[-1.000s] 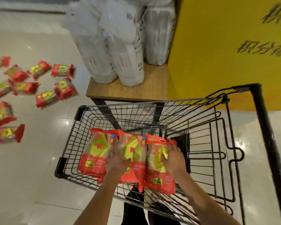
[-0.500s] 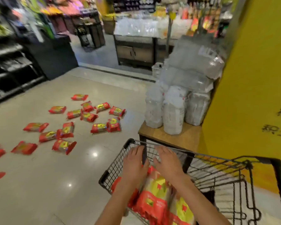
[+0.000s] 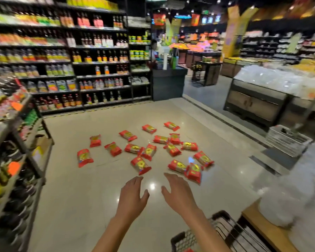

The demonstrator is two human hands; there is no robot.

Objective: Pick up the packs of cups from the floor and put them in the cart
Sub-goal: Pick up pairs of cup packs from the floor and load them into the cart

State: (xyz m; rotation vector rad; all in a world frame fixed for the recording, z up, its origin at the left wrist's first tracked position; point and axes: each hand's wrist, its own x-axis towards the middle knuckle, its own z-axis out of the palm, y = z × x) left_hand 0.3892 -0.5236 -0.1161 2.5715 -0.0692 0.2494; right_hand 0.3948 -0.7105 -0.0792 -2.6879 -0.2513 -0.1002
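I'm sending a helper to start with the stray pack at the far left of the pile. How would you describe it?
On the pale tiled floor before the bottle shelves lies a scatter of red packs. The far-left pack lies alone, nearest the left-hand rack, upright in the view, with bare floor all round it.

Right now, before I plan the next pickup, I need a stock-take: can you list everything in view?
Packs of cups: about sixteen, red and yellow, scattered on the floor ahead of the hands.
Cart: one, black wire, bottom right, only partly in view.
Table: one, wooden, right of the cart.
Wrapped stacks: count unclear, whitish plastic, on the table.
Crate: one, grey, on the floor at right.
Shelves: several, dark, stocked with bottles, along the left and back.
Counter: one, dark, back centre.
Left hand: open, empty, held out over the floor.
Right hand: open, empty, beside the left.
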